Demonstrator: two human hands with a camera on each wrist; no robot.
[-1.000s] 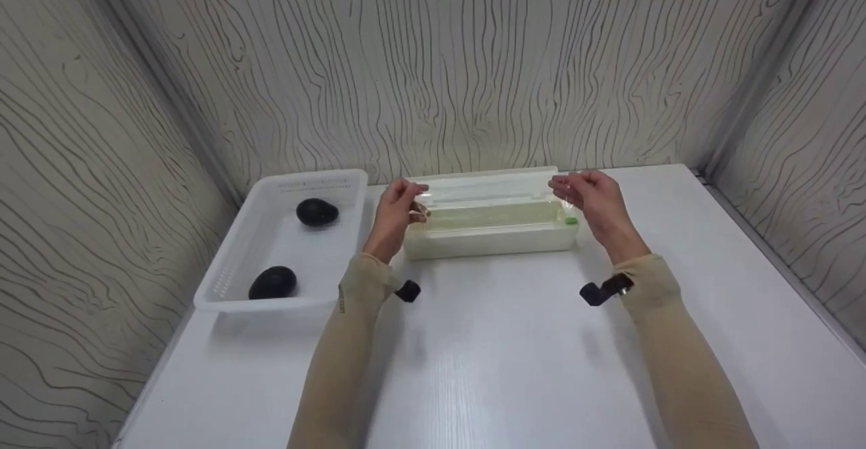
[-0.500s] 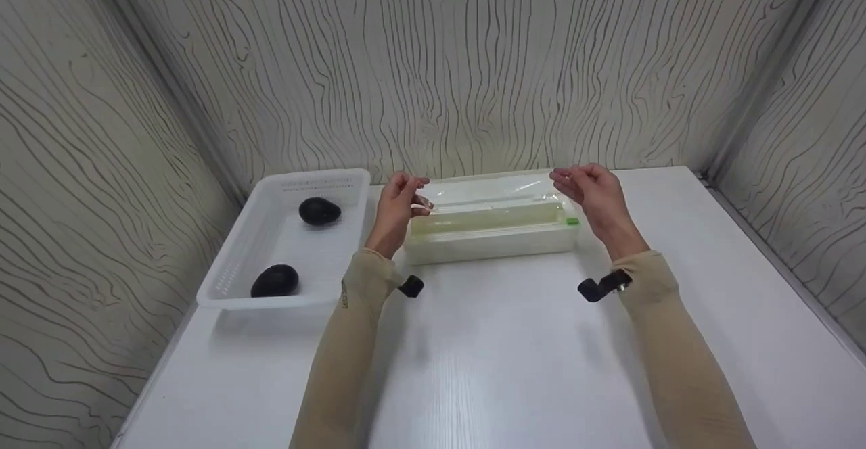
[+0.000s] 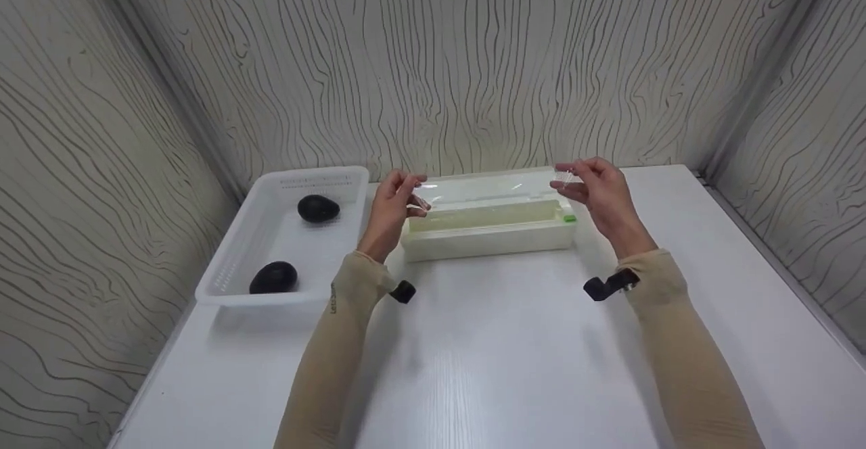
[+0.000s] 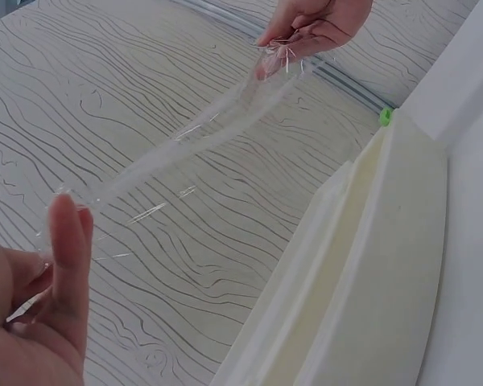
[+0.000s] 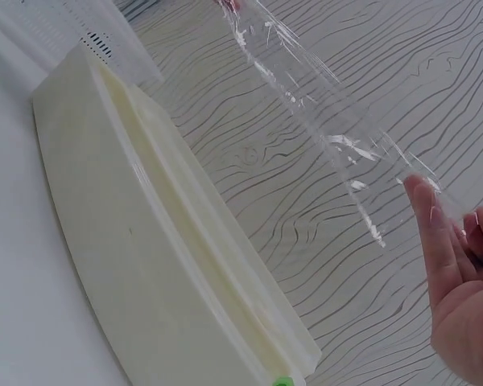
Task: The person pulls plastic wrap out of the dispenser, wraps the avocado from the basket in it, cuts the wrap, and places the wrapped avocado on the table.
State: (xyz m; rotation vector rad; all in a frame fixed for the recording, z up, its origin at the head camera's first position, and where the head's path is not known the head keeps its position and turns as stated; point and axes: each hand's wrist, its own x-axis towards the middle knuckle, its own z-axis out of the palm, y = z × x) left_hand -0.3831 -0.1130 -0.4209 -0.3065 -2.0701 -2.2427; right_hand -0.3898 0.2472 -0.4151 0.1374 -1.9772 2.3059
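Head view: a tan sleeve (image 3: 321, 368) on each side comes in from the near edge, over a white tabletop (image 3: 500, 354).
Basket (image 3: 284, 299): white, on the left; one dark egg-shaped item (image 3: 274, 278) lies in its near part, another (image 3: 318, 209) farther back.
Left hand (image 3: 391, 211): pinches one end of the clear film (image 4: 177, 145) between thumb and fingers.
Right hand (image 3: 604, 197): pinches the other end, where the film bunches at the fingers.
Box (image 3: 494, 241): long and pale, on the tabletop below the hands; trough uncovered, green tab (image 3: 570, 218) at its right end.
Film's place: in the air between the hands, above the box; whether any part of it joins the box I cannot tell.
Film, handled well: probably best with both pinches level, a light even pull outward and the corners spread, since so thin a sheet should fold and cling to itself if it slackens.
Film's direction: long axis left to right, hand to hand, roughly along the box's length; neither end reads as a front.
Lid (image 3: 484, 184): raised at the box's far side.
Wall (image 3: 433, 63): wood-grain pattern, behind everything.
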